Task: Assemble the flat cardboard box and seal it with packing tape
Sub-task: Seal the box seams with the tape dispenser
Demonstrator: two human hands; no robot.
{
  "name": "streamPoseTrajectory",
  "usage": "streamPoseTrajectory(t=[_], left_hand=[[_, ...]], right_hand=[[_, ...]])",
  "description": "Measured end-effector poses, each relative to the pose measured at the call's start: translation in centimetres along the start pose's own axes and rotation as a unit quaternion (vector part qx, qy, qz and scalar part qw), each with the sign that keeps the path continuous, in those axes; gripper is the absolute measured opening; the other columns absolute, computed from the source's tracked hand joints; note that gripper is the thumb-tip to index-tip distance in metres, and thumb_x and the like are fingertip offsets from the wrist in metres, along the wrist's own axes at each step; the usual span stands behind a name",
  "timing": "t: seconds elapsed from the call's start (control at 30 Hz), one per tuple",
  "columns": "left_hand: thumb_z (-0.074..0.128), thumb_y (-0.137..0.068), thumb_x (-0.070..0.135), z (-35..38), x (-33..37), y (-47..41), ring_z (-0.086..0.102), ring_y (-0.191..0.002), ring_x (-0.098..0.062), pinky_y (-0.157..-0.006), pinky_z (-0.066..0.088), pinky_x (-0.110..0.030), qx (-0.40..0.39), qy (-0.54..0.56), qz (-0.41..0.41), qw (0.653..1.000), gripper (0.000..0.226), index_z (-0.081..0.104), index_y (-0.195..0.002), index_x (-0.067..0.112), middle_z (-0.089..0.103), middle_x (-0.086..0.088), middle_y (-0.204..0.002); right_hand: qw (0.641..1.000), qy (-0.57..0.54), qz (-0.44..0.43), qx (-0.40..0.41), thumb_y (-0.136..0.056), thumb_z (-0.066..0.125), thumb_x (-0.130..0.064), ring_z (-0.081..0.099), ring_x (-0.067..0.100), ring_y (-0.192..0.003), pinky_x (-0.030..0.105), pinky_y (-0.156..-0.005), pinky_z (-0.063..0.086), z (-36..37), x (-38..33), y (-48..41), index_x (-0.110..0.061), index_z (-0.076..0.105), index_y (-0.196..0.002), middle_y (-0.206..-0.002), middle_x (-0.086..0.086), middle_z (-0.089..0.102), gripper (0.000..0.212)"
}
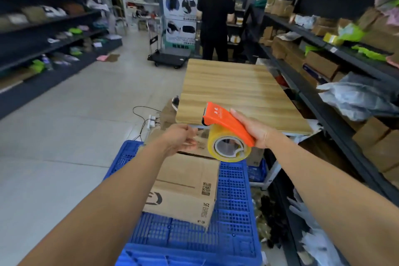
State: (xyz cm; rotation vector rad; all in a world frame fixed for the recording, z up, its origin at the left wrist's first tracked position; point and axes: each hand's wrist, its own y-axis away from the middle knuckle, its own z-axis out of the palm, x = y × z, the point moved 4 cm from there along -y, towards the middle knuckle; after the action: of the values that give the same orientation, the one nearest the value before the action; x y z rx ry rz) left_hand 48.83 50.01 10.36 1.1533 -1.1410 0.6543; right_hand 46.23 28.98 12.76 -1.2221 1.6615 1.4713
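My right hand (257, 130) grips an orange tape dispenser (224, 121) that carries a roll of clear yellowish packing tape (228, 147), held in the air just before the wooden table's near edge. My left hand (181, 138) pinches the loose end of the tape, drawn out a short way to the left of the roll. Below both hands, flat cardboard boxes (185, 188) printed with a QR code and "SF EXPRESS" lie stacked on a blue plastic pallet (235, 211).
A wooden table (233, 88) stands ahead. Dark shelving full of boxes and bags lines both sides of the aisle. A person in black stands at the far end beside a flat trolley (168, 58). A power strip with cables (151, 121) lies on the floor.
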Motion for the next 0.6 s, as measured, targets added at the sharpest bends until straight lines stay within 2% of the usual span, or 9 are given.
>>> streamPoseTrajectory(t=[0.1, 0.2, 0.27, 0.33, 0.4, 0.47, 0.5, 0.53, 0.6], left_hand=[[0.047, -0.099, 0.007, -4.6, -0.4, -1.2, 0.053, -0.064, -0.017, -0.064, 0.058, -0.029, 0.090, 0.045, -0.002, 0.995, 0.015, 0.053, -0.086, 0.002, 0.052, -0.010, -0.080], [0.053, -0.097, 0.017, -7.0, -0.9, -1.7, 0.052, -0.065, -0.020, -0.090, 0.053, -0.041, 0.074, 0.064, -0.026, 0.995, 0.018, 0.055, -0.096, -0.001, 0.051, -0.008, -0.079], [0.060, -0.093, 0.025, -7.6, -1.1, -2.0, 0.052, -0.069, -0.021, -0.093, 0.051, -0.043, 0.065, 0.065, -0.047, 0.995, 0.021, 0.057, -0.095, 0.004, 0.049, -0.005, -0.088], [0.065, -0.090, 0.021, -8.5, -1.1, -2.7, 0.052, -0.074, -0.022, -0.088, 0.053, -0.040, 0.071, 0.036, -0.051, 0.996, 0.017, 0.058, -0.094, 0.007, 0.053, -0.004, -0.090], [0.065, -0.089, 0.008, -10.2, -1.2, -3.7, 0.058, -0.080, -0.026, -0.080, 0.055, -0.036, 0.105, 0.046, -0.053, 0.992, 0.025, 0.055, -0.109, -0.004, 0.059, -0.012, -0.096], [0.062, -0.090, 0.003, -12.2, -1.5, -5.0, 0.066, -0.091, -0.032, -0.072, 0.057, -0.030, 0.137, 0.063, -0.066, 0.986, 0.052, 0.038, -0.136, -0.007, 0.057, -0.017, -0.124], [0.060, -0.091, 0.003, -13.2, -1.6, -5.5, 0.069, -0.088, -0.032, -0.064, 0.058, -0.025, 0.144, 0.067, -0.070, 0.985, 0.060, 0.030, -0.143, -0.006, 0.053, -0.017, -0.131], [0.059, -0.092, 0.002, -14.1, -1.7, -6.1, 0.070, -0.079, -0.028, -0.057, 0.059, -0.022, 0.143, 0.072, -0.069, 0.985, 0.063, 0.026, -0.145, -0.006, 0.055, -0.015, -0.129], [0.060, -0.091, 0.002, -16.3, -2.1, -7.8, 0.071, -0.066, -0.024, -0.061, 0.061, -0.027, 0.144, 0.064, -0.074, 0.985, 0.061, 0.029, -0.142, -0.007, 0.064, -0.015, -0.105]], right_hand=[[0.994, 0.112, 0.004, 0.019, -0.036, 0.062, -0.087, 0.070, 0.026, -0.082, 0.041, -0.088, 0.055, -0.5, -0.4, -1.9, -0.011, 0.068, -0.098, -0.086, 0.010, 0.075, 0.098], [0.981, 0.193, 0.023, -0.012, -0.022, 0.061, -0.092, 0.070, 0.024, -0.079, 0.037, -0.082, 0.057, -0.2, 0.0, -4.0, -0.011, 0.068, -0.098, -0.085, 0.008, 0.075, 0.111], [0.968, 0.245, 0.029, -0.033, -0.026, 0.059, -0.092, 0.071, 0.024, -0.081, 0.037, -0.083, 0.056, 1.0, -0.6, -5.4, -0.013, 0.069, -0.097, -0.088, 0.007, 0.075, 0.107], [0.958, 0.282, 0.029, -0.043, -0.039, 0.058, -0.090, 0.071, 0.024, -0.085, 0.035, -0.085, 0.054, 2.4, -1.7, -6.8, -0.015, 0.070, -0.092, -0.089, 0.006, 0.075, 0.093], [0.952, 0.303, 0.035, -0.041, -0.053, 0.059, -0.082, 0.071, 0.024, -0.088, 0.035, -0.088, 0.053, 3.7, -2.8, -8.3, -0.016, 0.071, -0.090, -0.091, 0.005, 0.075, 0.077], [0.945, 0.320, 0.045, -0.047, -0.051, 0.062, -0.081, 0.070, 0.021, -0.088, 0.034, -0.089, 0.053, 5.4, -3.8, -9.5, -0.018, 0.072, -0.091, -0.091, 0.002, 0.075, 0.076], [0.943, 0.325, 0.048, -0.052, -0.050, 0.063, -0.081, 0.070, 0.020, -0.087, 0.033, -0.089, 0.053, 6.3, -4.2, -10.1, -0.019, 0.072, -0.090, -0.090, 0.001, 0.075, 0.074], [0.942, 0.328, 0.050, -0.054, -0.053, 0.064, -0.080, 0.070, 0.019, -0.086, 0.033, -0.088, 0.052, 7.2, -4.5, -10.9, -0.020, 0.071, -0.089, -0.090, 0.000, 0.075, 0.070], [0.940, 0.333, 0.052, -0.049, -0.064, 0.064, -0.075, 0.069, 0.018, -0.085, 0.032, -0.086, 0.053, 8.8, -4.8, -12.2, -0.021, 0.070, -0.089, -0.090, 0.000, 0.074, 0.060]])
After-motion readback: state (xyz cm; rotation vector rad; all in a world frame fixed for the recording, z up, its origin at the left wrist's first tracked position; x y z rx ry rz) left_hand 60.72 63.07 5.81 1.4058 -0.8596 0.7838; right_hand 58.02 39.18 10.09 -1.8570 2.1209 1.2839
